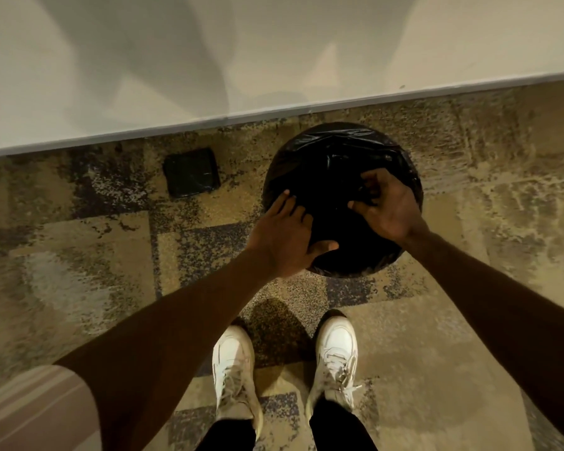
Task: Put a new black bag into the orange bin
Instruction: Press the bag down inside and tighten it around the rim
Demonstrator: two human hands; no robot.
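A round bin stands on the carpet close to the wall, and a shiny black bag point(332, 161) covers its whole top and rim, so no orange shows. My left hand point(287, 236) lies flat on the bag at the bin's near-left edge, fingers spread and thumb along the rim. My right hand point(385, 203) is over the bin's right side, with its fingers curled into a bunch of the black plastic.
A folded black square of bag plastic point(191, 172) lies on the carpet left of the bin. The white wall and its grey baseboard point(176, 128) run just behind the bin. My two white shoes point(336, 356) stand on the patterned carpet in front of it.
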